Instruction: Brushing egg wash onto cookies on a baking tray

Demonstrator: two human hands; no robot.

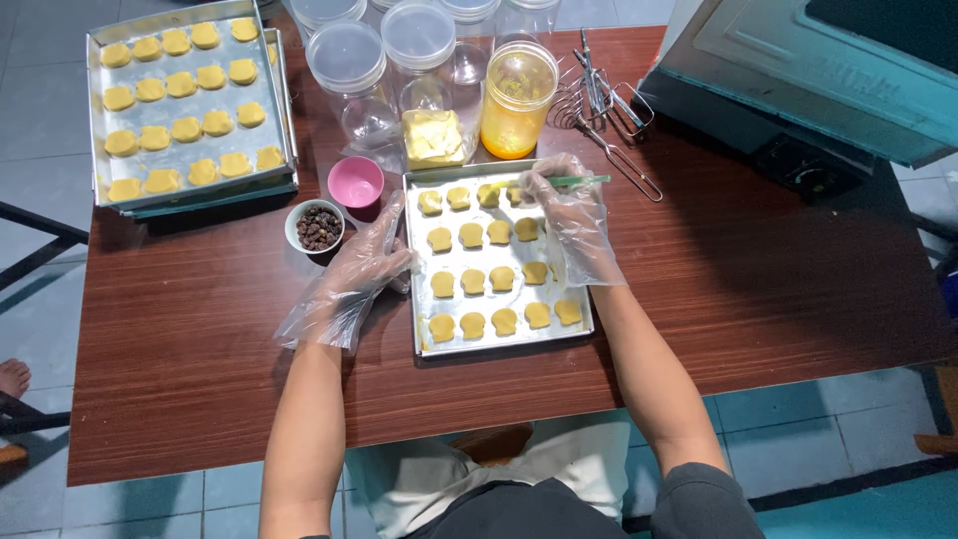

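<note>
brushing cookies [499, 232] w/ glaze: right hand [564, 205] pinches brush [574, 181], left hand [374, 250] spread on tray [416, 289] edge; next likely neighbouring cookie.

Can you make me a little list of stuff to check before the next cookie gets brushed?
1. Right hand holds the green-handled brush: ok.
2. Left hand steadies the near tray at its left edge: ok.
3. Both hands wear clear plastic gloves: ok.
4. Amber jar sits open within reach behind the tray: ok.
5. Enough glaze on the brush tip: cannot tell.
6. Which dough pieces are already brushed: cannot tell.
</note>
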